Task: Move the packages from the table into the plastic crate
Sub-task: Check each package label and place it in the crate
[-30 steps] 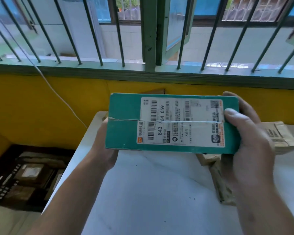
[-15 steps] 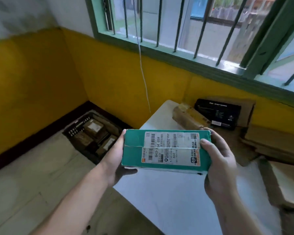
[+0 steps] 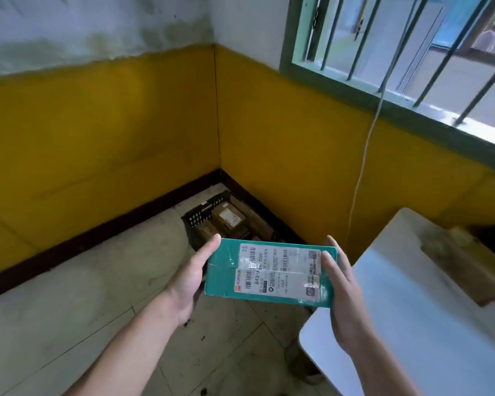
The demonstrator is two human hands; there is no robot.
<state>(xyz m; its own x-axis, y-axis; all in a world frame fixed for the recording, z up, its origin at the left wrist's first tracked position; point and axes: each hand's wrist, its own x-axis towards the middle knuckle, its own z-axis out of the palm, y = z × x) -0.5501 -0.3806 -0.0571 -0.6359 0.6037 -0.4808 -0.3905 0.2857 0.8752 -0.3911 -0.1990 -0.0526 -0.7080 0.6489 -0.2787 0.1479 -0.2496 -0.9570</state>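
A: What has changed against the picture of 0.5 s before?

B: The view has turned to the left. The corner of the room now stands in the middle, and most of the table (image 3: 412, 315) has gone out at the right. The black package that lay there is no more visible. The teal box (image 3: 269, 274) was above the table corner. Now it is over the floor (image 3: 69, 310), between the table edge and the plastic crate (image 3: 200, 217).

A: And the hands?

B: The same grasp as before. The left hand (image 3: 190, 284) holds the left short end, thumb stretched along the edge, the other fingers hidden under the box. The right hand (image 3: 345, 295) clasps the right end, thumb on the top face, fingertips (image 3: 330, 242) over the far edge.

A: How does the box look?

B: A flat rectangular carton, smooth and a little glossy. It carries 1 white label (image 3: 277, 271), cut by a seam into 2 halves.

A: The crate?

B: Black, with lattice walls, on the floor in the corner, beyond the box. Brown cardboard parcels (image 3: 229, 221) lie inside.

A: Other things?

B: The table is white and smooth with a rounded corner, and 1 long brown package (image 3: 463, 267) lies on it. The floor is of pale tiles with dark spots. A thin white cable (image 3: 363, 167) hangs down the yellow wall (image 3: 126, 124).
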